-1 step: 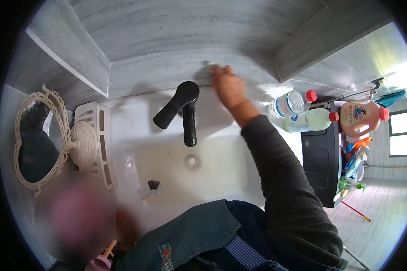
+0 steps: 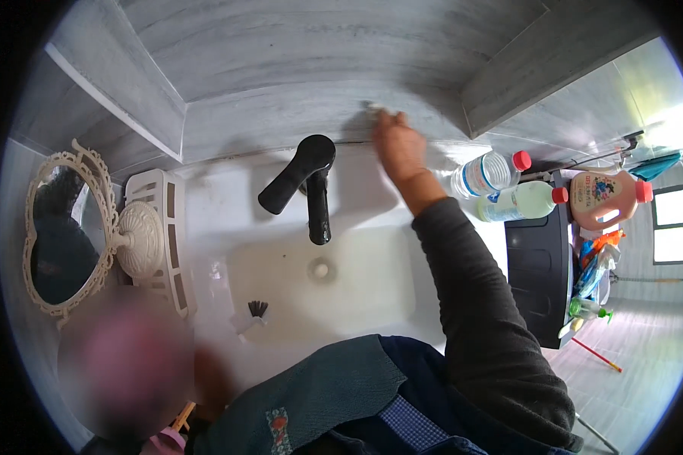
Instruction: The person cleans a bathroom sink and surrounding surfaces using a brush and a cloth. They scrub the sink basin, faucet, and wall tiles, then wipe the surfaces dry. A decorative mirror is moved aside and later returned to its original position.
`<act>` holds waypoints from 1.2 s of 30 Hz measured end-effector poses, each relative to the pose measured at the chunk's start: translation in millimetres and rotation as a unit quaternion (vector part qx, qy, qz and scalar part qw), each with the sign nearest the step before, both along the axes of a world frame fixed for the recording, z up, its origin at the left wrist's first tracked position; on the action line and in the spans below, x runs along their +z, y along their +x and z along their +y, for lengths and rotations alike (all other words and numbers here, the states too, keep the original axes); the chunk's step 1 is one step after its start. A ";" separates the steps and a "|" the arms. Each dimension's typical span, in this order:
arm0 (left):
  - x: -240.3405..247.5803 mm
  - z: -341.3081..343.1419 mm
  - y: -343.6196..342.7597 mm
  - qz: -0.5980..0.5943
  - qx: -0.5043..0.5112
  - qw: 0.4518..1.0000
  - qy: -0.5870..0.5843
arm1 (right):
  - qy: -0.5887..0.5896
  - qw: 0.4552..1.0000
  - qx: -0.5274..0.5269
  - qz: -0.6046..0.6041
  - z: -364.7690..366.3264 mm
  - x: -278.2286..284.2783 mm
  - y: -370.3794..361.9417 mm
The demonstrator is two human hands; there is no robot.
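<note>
My right hand [image 2: 400, 145] reaches to the grey tiled wall behind the white sink [image 2: 212, 220], right of the black faucet [image 2: 316, 186]. Its fingers are closed against the wall's lower strip, with a small pale thing [image 2: 373, 111] at the fingertips, too small to make out. Inside the sink, a small brush [image 2: 257, 312] with dark bristles and a white handle lies at the near left, by shallow cloudy liquid around the drain [image 2: 322, 271]. My left hand is not seen.
On the left, an ornate cream-framed mirror [image 2: 67, 235] stands by a white slotted basket [image 2: 176, 250]. To the right are a clear bottle [image 2: 484, 176], a pale green bottle [image 2: 520, 202] and a pink jug [image 2: 603, 199], all red-capped, near a dark cabinet [image 2: 539, 280]. A blurred area covers the lower left.
My right hand has slid a short way to the right along the wall, its fingertips still at the tile. The faucet, brush and bottles stay where they were.
</note>
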State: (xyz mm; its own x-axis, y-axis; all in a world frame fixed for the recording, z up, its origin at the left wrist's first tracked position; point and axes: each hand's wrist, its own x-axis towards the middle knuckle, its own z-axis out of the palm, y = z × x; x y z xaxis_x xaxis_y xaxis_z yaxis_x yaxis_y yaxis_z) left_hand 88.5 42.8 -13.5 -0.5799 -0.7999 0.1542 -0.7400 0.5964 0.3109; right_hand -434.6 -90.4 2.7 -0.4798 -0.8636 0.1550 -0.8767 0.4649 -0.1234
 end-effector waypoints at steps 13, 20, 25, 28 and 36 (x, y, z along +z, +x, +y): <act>-6.7 -2.3 16.1 -0.183 -0.020 0.975 -0.125 | -0.022 1.000 0.018 -0.011 -32.7 -3.5 -8.2; 3.4 -4.3 9.4 -0.039 0.013 0.999 -0.015 | -0.046 0.897 0.433 -0.084 -106.6 10.4 74.6; 6.2 -4.2 7.9 -0.028 0.013 1.000 0.004 | 0.001 0.800 0.597 -0.050 -146.3 22.8 103.9; 5.9 -6.1 7.5 -0.028 0.013 0.999 0.013 | 0.042 0.807 0.589 0.028 -163.3 25.4 124.2; 1.1 -1.2 13.0 -0.028 0.010 0.999 0.017 | 0.068 0.915 0.381 0.118 -160.1 20.0 103.5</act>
State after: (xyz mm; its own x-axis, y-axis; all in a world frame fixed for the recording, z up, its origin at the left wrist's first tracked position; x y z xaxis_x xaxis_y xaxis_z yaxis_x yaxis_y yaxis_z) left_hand 101.5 41.6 -12.5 -0.5712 -0.8152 0.0957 -0.7678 0.5719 0.2888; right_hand -331.0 -250.4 22.7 0.3020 -0.9523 0.0429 -0.9474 -0.2949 0.1241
